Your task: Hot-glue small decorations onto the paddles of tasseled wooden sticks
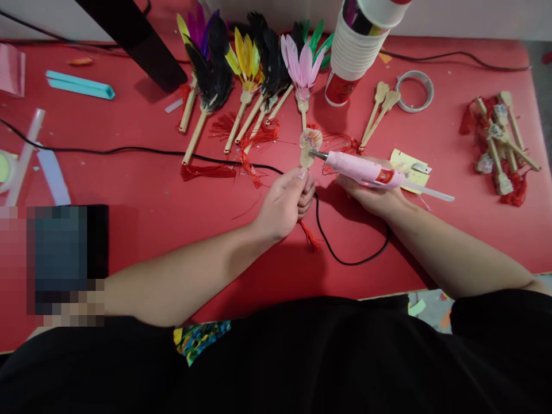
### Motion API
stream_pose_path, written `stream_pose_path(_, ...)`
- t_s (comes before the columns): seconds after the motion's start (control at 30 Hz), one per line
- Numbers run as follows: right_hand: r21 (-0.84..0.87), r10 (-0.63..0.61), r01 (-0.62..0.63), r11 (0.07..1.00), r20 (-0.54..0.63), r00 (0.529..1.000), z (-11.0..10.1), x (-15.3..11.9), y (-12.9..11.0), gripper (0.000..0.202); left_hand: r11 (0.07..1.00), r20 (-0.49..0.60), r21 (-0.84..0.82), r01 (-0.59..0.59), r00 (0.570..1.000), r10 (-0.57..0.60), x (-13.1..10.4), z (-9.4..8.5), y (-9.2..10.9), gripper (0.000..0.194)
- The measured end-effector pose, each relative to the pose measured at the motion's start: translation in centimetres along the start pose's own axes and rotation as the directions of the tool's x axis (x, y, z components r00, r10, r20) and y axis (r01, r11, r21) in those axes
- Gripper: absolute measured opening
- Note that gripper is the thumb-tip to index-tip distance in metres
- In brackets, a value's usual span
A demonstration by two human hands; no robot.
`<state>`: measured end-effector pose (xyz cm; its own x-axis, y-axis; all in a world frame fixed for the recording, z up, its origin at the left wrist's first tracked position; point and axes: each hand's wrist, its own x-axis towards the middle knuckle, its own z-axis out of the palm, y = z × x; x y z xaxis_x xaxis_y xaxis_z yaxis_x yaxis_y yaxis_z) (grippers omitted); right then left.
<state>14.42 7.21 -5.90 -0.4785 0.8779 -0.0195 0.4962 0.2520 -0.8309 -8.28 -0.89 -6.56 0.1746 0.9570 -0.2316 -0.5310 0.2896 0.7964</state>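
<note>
Head view: clasping wooden stick (306, 159) in curled left hand (288, 201), glue gun (360, 169) in right hand (368, 196).
Wrapping right-hand fingers around glue gun, mostly hidden beneath.

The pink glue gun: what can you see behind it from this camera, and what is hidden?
Part of the right hand and part of a yellow paper show behind the pink glue gun. How that hand holds it cannot be seen; the gun's body covers that.

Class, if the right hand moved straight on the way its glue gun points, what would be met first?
Probably the wooden stick in the left hand: the nozzle sits right at it, though whether they touch is unclear.
</note>
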Motion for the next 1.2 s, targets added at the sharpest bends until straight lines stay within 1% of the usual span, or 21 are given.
stream_pose_path(0.1, -0.043, -0.018, 0.018, 0.999, 0.017, 1.000, -0.1, 0.2, 0.2, 0.034, 1.000, -0.017, -0.004, 0.012, 1.000, -0.012, 0.0, 0.1, 0.0, 0.062)
stream_pose_path(0.23, -0.127, -0.003, 0.005, 0.992, 0.015, 1.000, -0.1, 0.4, -0.3, 0.046, 1.000, -0.011, -0.004, 0.020, 1.000, -0.020, 0.0, 0.0, 0.1, 0.063)
stream_pose_path(0.4, -0.101, 0.002, 0.000, 0.995, 0.017, 1.000, 0.1, 0.4, -0.7, 0.047, 1.000, 0.015, 0.012, 0.005, 1.000, -0.005, -0.1, 0.0, 0.2, 0.065)
stream_pose_path(0.53, -0.086, -0.028, 0.029, 0.996, 0.021, 0.999, 0.2, 0.3, -0.3, 0.044, 1.000, -0.020, 0.015, 0.018, 1.000, -0.018, -0.1, 0.2, 0.3, 0.064)
stream_pose_path(0.63, -0.113, -0.042, 0.043, 0.993, 0.013, 0.999, 0.1, 0.3, 0.3, 0.043, 1.000, -0.035, 0.002, 0.027, 0.999, -0.027, 0.0, 0.3, 0.2, 0.064)
stream_pose_path(0.77, -0.169, -0.063, 0.068, 0.983, 0.033, 0.997, -0.2, 0.7, 0.7, 0.046, 1.000, -0.036, -0.009, 0.030, 0.999, -0.030, 0.0, 0.2, 0.2, 0.065)
stream_pose_path(0.87, -0.158, -0.073, 0.078, 0.984, 0.038, 0.997, -0.3, 0.9, 0.5, 0.046, 0.999, -0.037, -0.005, 0.036, 0.999, -0.036, 0.0, 0.1, 0.3, 0.065)
stream_pose_path(1.07, -0.160, -0.033, 0.038, 0.986, 0.035, 0.999, -0.5, 0.7, -0.2, 0.046, 0.998, -0.008, -0.012, 0.058, 0.998, -0.058, -0.2, -0.1, 0.5, 0.066)
stream_pose_path(1.2, -0.137, -0.006, 0.010, 0.990, 0.028, 1.000, -0.4, 0.6, -0.7, 0.053, 0.997, -0.036, -0.027, 0.076, 0.996, -0.077, -0.2, 0.0, 0.5, 0.066)
